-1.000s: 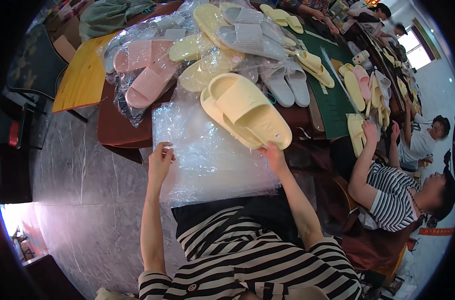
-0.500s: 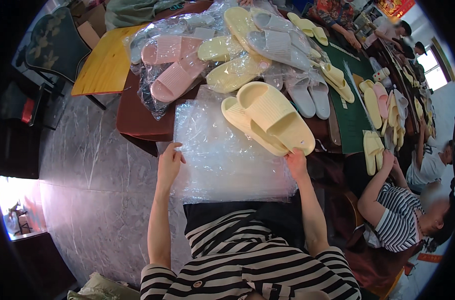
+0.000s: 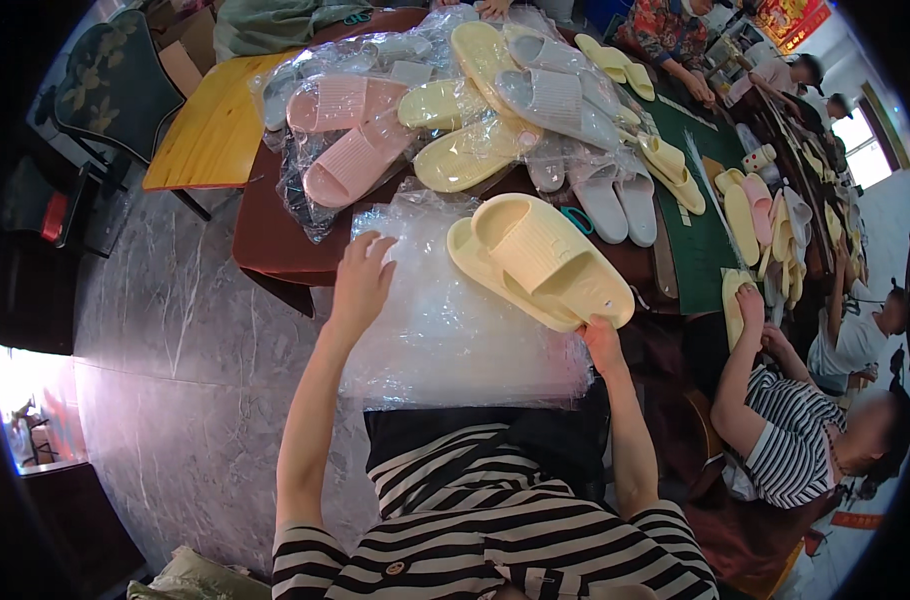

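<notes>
Grey floor (image 3: pixel 195 340) flanked clear film (image 3: pixel 455 350), laid over the lap (image 3: pixel 425 430) probably for easy reach. Above it, the right hand (image 3: pixel 603 345), fingers clasping the heels, held two yellow slippers (image 3: pixel 550 258), apparently leaving toes free; the left hand (image 3: pixel 362 287), fingers parted, empty, hung at its edge. Wrapped slippers (image 3: pixel 350 172) covered the bench (image 3: pixel 275 228) beyond.

The person wears a shirt (image 3: pixel 445 535) with black and beige stripes that ripple over its folds, and a small round dark button (image 3: pixel 395 568) sits on its front. Left of the button is a short striped left sleeve (image 3: pixel 310 563); well to its right, a matching right sleeve (image 3: pixel 670 540). Above the button shows a plain black lower garment (image 3: pixel 395 432). Both forearms are bare
</notes>
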A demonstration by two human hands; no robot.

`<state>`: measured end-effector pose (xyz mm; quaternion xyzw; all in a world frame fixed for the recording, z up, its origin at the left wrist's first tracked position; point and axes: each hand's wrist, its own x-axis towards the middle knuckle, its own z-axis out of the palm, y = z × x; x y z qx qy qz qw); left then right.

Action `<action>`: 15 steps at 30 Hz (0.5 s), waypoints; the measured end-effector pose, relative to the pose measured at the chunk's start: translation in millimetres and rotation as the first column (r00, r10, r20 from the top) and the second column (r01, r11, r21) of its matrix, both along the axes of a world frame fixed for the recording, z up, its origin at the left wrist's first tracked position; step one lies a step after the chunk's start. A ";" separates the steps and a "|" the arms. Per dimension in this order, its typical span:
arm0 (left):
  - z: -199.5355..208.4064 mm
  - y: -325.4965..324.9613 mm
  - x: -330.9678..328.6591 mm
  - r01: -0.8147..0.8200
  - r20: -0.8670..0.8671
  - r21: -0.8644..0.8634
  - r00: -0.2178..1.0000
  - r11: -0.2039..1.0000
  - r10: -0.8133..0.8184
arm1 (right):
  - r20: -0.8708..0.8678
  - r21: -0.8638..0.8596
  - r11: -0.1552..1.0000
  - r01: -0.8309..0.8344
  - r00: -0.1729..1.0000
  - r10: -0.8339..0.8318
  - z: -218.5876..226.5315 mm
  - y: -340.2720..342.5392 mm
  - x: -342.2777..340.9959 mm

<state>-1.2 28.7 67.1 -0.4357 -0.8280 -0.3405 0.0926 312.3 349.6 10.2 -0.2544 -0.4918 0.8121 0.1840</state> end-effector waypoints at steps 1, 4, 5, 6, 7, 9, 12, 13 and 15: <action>-6.7 8.6 -3.3 -0.001 0.010 -0.019 1.000 1.000 0.001 | -0.003 -0.037 0.999 -0.016 1.000 0.016 0.3 0.2 0.6; -23.5 23.8 -9.4 -0.176 0.107 -0.112 0.976 0.978 0.188 | 0.015 -0.083 0.996 -0.016 1.000 0.017 -0.4 2.6 4.1; -27.8 22.8 -9.2 -0.212 0.177 -0.122 0.957 0.970 0.232 | 0.004 -0.103 0.994 -0.018 1.000 0.018 -1.2 3.8 5.2; -31.7 19.9 -8.2 -0.243 0.248 -0.141 0.930 0.960 0.271 | 0.044 -0.101 0.995 0.012 0.999 -0.008 -2.4 4.5 5.7; -35.6 18.1 -6.6 -0.274 0.281 -0.117 0.913 0.955 0.296 | 0.037 -0.119 0.993 -0.012 0.999 0.016 -3.5 5.0 5.7; -41.6 12.2 -7.5 -0.275 0.283 -0.169 0.906 0.947 0.314 | 0.040 -0.148 0.989 -0.025 0.999 0.031 -5.1 4.4 5.6; -46.5 6.7 -15.4 -0.260 0.455 -0.196 0.830 0.945 0.323 | -0.006 -0.139 0.989 -0.048 0.999 0.048 -2.3 2.9 6.9; -47.1 3.4 -15.4 -0.238 0.418 -0.157 0.863 0.958 0.283 | 0.010 -0.076 0.996 -0.036 0.999 0.037 -0.2 2.7 7.8; -45.5 -6.1 -8.8 -0.213 0.668 -0.100 0.710 0.972 0.224 | 0.035 -0.011 1.000 -0.009 0.999 0.010 6.4 3.5 13.1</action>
